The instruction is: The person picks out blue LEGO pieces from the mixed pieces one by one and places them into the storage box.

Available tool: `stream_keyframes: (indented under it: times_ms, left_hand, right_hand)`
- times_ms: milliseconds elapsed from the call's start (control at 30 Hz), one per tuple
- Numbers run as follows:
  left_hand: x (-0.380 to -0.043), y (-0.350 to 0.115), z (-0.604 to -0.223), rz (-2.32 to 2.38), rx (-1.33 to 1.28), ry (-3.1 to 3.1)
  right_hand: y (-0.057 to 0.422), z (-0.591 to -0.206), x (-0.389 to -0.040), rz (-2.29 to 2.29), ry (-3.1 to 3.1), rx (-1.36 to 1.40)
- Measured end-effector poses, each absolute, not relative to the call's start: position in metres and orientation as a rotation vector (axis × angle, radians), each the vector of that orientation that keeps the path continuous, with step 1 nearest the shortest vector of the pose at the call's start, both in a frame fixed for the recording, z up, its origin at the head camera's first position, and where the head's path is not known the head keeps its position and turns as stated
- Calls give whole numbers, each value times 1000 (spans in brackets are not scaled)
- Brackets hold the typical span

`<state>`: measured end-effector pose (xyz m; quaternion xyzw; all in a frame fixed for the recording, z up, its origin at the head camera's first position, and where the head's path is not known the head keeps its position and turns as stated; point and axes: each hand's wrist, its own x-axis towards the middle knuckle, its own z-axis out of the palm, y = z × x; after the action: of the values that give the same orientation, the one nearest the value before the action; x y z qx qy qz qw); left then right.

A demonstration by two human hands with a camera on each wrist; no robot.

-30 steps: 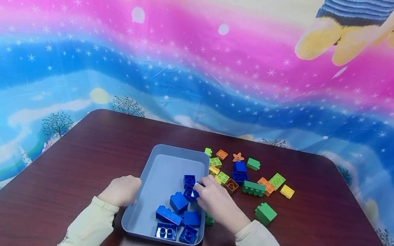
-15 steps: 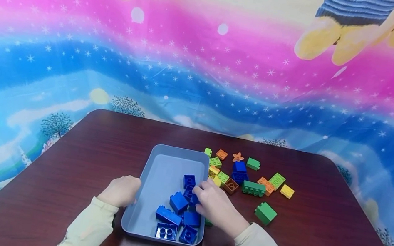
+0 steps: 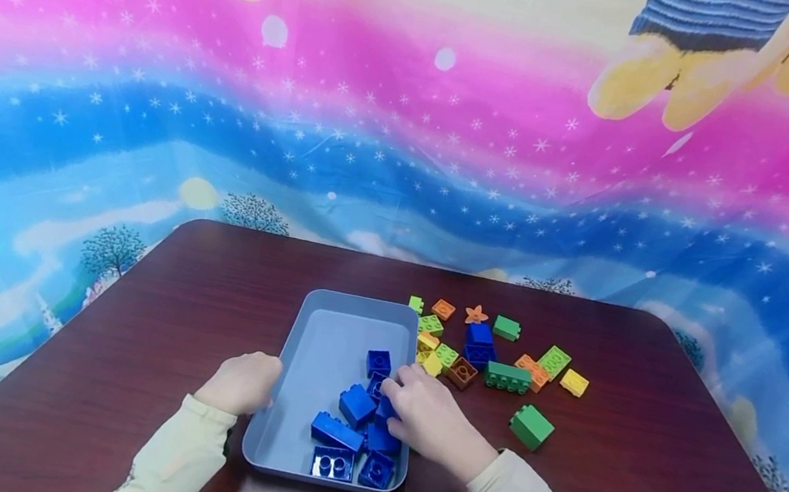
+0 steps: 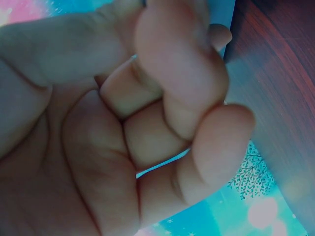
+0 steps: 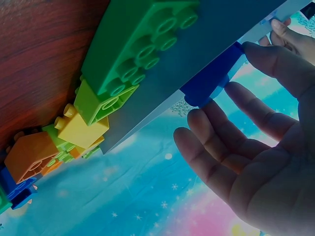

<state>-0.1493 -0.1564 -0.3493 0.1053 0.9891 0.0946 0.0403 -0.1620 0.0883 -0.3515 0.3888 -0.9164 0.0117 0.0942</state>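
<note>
A grey tray (image 3: pixel 320 345) lies on the table with several blue toy bricks (image 3: pixel 338 431) in its right and near part. My left hand (image 3: pixel 242 382) grips the tray's left rim between thumb and curled fingers. Over the right rim reaches my right hand (image 3: pixel 438 422). In the right wrist view, its thumb and fingertips pinch a blue brick (image 5: pixel 211 73) that shows above the tray wall. From the head, the fingers partly cover that brick, which is low among the others. The left wrist view shows mostly curled fingers (image 4: pixel 167 108), with little of the tray visible behind them.
Right of the tray lie loose bricks, among them a long green brick (image 3: pixel 508 377), a green block (image 3: pixel 531 427), a brown brick (image 3: pixel 462 372), yellow brick (image 3: pixel 575 382) and blue brick (image 3: pixel 479 335). An orange flower piece (image 3: pixel 476 315) lies farther back. A patterned cloth (image 3: pixel 377 151) hangs behind the table.
My right hand has moved slightly toward me, bringing the blue brick down among those in the tray's right side. My left hand stays on the rim.
</note>
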Motion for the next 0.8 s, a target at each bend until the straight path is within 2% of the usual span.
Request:
stream_keyframes:
  times_ms: [467,800]
  left_hand:
    - [-150,-158,-350,295,317,3028]
    - [-150,-157,-351,306,331,3032]
  right_hand:
    - [89,-351,-164,58,-2696,1106]
    - [116,-343,-191,149,-2614,921]
